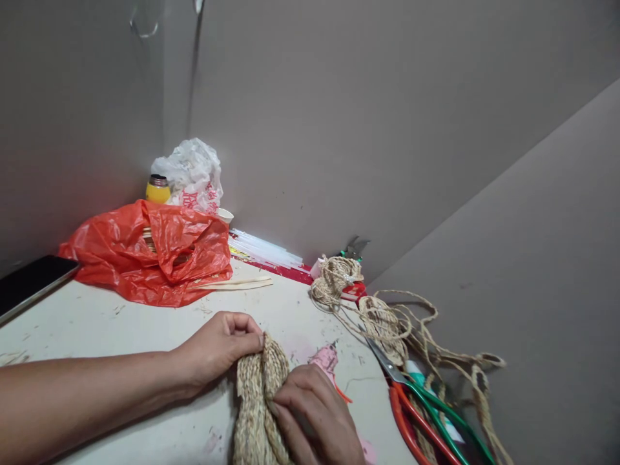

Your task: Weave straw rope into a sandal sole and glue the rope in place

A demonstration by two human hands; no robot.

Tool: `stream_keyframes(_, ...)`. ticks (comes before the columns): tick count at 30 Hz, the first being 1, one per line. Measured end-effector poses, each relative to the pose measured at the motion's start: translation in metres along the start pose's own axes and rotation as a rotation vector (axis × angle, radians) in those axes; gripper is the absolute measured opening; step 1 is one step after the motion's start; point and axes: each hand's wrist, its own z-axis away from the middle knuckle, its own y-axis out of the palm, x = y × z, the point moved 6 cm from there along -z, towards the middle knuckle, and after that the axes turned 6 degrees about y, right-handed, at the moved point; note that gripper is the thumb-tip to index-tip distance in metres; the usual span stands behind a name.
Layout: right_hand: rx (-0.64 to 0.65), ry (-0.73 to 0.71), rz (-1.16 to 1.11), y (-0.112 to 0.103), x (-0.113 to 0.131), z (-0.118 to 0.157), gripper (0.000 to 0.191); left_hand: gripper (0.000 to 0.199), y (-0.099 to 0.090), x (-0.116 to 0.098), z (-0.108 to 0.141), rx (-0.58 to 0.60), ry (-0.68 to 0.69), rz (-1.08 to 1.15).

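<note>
A woven straw-rope piece point(252, 407), made of braided cords laid side by side, stands at the bottom middle of the head view. At its top edge my left hand point(220, 349) pinches it between thumb and fingers. My right hand point(317, 410) is closed on its right side, lower down, with the fingertips pressed to a cord. A pink glue gun point(326, 359) lies just behind my right hand and is partly hidden by it. The lower end of the woven piece runs out of view.
Scissors point(394, 374) with red and green handles lie at right among loose straw rope point(382, 320). Clear glue sticks point(266, 248) and pliers point(356, 248) sit along the wall. A red plastic bag point(121, 258), a yellow jar point(157, 190) and a phone point(33, 284) stand left.
</note>
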Motion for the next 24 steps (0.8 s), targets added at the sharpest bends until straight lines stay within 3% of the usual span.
stream_keyframes(5, -0.074, 0.04, -0.011, -0.003, -0.003, 0.0, 0.018, 0.013, 0.0, 0.0, 0.0, -0.004, 0.003, 0.015)
stream_keyframes(9, -0.055, 0.038, -0.021, -0.003, -0.002, 0.0, 0.019, 0.014, 0.0, -0.002, 0.001, -0.003, 0.02, 0.014)
stream_keyframes(19, -0.272, 0.449, -0.264, 0.004, -0.031, 0.014, 0.009, 0.024, -0.001, -0.011, 0.003, -0.035, 0.096, 0.015)
stream_keyframes(24, -0.204, 0.618, -0.502, 0.016, -0.038, 0.016, 0.007, 0.024, -0.001, -0.011, 0.004, -0.046, 0.121, -0.013)
